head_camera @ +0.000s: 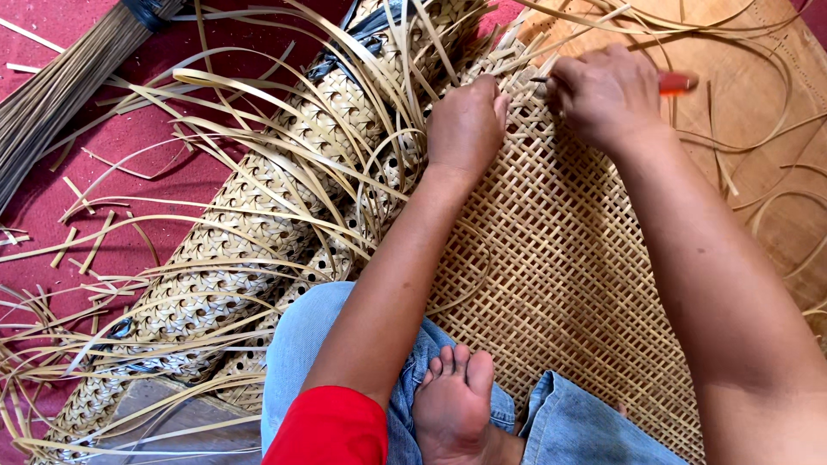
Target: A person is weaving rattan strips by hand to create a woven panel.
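At the centre of the head view, a flat sheet of open-weave cane mat (560, 258) is being worked on over a round wooden board (749, 95), whose bare surface is showing at two o'clock. The left hand (466, 125) is being pressed down as a closed fist onto the mat's far edge at about twelve o'clock; whether a strand is being pinched inside it cannot be told. Just beside it, at one o'clock, the right hand (610, 95) is being closed around a tool with an orange handle (676, 83), and the tool's thin dark tip (539, 80) is being held against the weave near the left hand's knuckles. Loose cane strips (258, 112) are being left to fan out from the unfinished edge toward ten o'clock. Beside the mat, running from six o'clock up to twelve o'clock, a rolled bundle of woven cane (258, 241) is lying on the red floor covering (52, 215), touching the mat's left side. A dark broom (60, 86) is lying at ten o'clock, well apart from the hands. At six o'clock, a bare foot (457, 396) is being rested on the mat's near edge, between legs in blue jeans (568, 430), and a red sleeve (332, 426) is showing at the bottom.
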